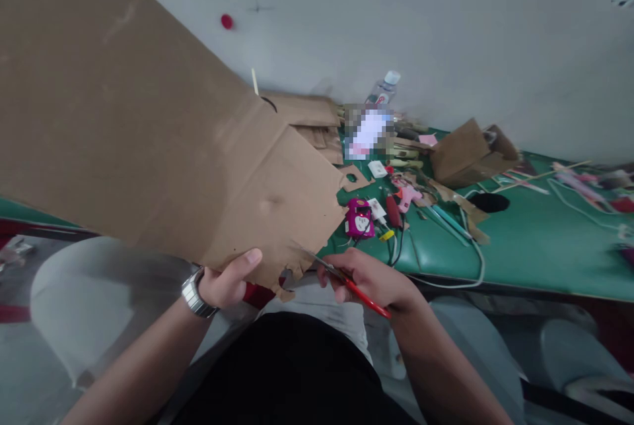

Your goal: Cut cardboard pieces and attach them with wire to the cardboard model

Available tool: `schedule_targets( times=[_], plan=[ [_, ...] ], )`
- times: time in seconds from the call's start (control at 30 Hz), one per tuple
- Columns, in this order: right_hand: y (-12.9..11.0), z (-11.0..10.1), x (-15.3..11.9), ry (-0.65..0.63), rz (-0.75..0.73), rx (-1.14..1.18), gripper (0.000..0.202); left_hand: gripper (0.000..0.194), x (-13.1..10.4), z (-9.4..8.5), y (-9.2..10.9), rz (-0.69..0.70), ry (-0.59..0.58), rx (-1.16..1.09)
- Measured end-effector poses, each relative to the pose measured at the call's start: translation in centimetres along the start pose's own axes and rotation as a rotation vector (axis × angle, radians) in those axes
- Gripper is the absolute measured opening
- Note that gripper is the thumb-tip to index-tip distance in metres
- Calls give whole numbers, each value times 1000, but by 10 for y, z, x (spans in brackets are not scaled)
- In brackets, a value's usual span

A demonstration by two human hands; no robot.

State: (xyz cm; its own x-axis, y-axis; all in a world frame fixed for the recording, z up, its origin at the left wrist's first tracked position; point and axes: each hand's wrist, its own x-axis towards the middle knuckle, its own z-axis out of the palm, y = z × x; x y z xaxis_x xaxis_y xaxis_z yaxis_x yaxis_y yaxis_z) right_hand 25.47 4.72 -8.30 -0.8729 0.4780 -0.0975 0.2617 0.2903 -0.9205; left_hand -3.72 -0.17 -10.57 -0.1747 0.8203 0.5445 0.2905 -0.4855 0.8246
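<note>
A large brown sheet of cardboard (163, 108) fills the left of the view, creased across and ragged along its near right edge. My left hand (230, 280), with a metal watch (198, 293) on the wrist, grips its lower edge; the thumb lies on top and the other fingers are hidden underneath. In my right hand (364, 276) is a pair of scissors with red handles (367, 299). The blades (312, 254) point left and lie at the torn edge of the cardboard. Whether they are cutting into it I cannot tell.
On the green table (446, 260) lie a purple device (359, 219), a pink glue gun (409, 195), white cables and cardboard scraps. Behind them stand a water bottle (384, 90) and a small cardboard box (463, 153). Stools (94, 299) flank me; a wall rises behind the table.
</note>
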Motion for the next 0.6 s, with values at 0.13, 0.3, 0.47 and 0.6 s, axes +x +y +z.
schedule_targets(
  times=[0.13, 0.3, 0.47, 0.6],
  plan=[
    [3, 1, 0, -4, -17, 21, 40, 21, -1, 0, -1, -45, -21, -29],
    [4, 2, 0, -4, -19, 78, 44, 42, -1, -1, 0, -101, -22, 52],
    [4, 6, 2, -8, -29, 139, 56, 48, 0, 2, 6, -42, 18, 85],
    [3, 12, 4, 28, -86, 233, 60, 49, -3, 10, 11, -7, -16, 126]
  ],
)
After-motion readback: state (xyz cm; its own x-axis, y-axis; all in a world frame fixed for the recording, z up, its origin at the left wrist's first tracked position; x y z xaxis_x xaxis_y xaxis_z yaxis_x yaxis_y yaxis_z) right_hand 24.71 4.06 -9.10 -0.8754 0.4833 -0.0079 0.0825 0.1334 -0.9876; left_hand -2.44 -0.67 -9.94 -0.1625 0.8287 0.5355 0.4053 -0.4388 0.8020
